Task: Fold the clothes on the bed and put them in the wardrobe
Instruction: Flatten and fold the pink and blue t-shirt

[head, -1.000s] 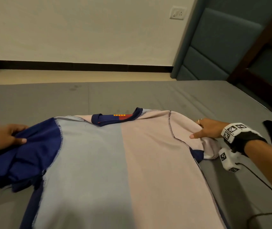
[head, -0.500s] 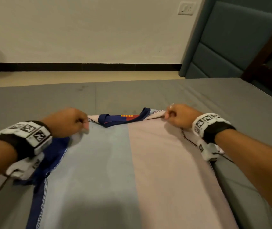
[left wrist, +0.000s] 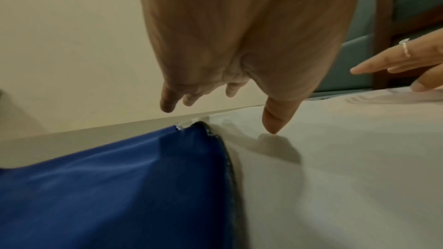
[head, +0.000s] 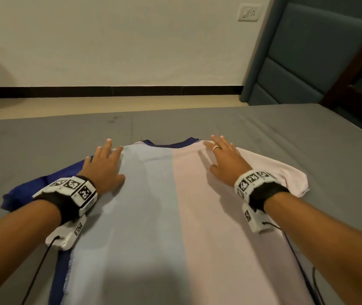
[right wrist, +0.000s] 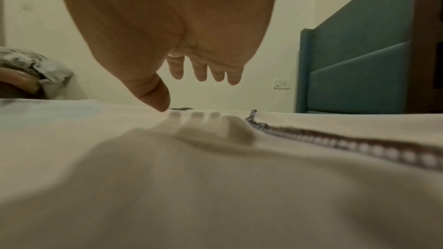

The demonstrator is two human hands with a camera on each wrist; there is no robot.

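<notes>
We see a shirt point(head: 167, 216) spread flat on the grey bed point(head: 285, 133), its body split lengthwise into a pale blue half and a pale pink half, the collar end pointing to 12 o'clock. Our left hand point(head: 104, 166) lies over the shoulder at about 10 o'clock, fingers straight and spread, gripping nothing; from the left wrist view the thumb tip meets the pale cloth while the other fingertips point(left wrist: 167, 105) look raised off it (we cannot tell if the palm itself bears on the fabric). Just left of that hand, toward 9 o'clock, the dark blue sleeve point(head: 34, 188) lies rumpled on the bed. Our right hand point(head: 226, 161) sits over the pink shoulder at about 1 o'clock, fingers extended and apart, a ring point(head: 216, 147) on one finger; the right wrist view shows the thumb touching the cloth and the fingertips hanging above it, casting shadows. The pale pink sleeve point(head: 285, 175) spreads out toward 3 o'clock, its stitched hem showing. A dark blue collar edge point(head: 171, 144) peeks out between the two hands at 12 o'clock. Beyond the bed stand a cream wall with a wall socket point(head: 248, 12) and a teal padded headboard point(head: 303, 51) at 2 o'clock
</notes>
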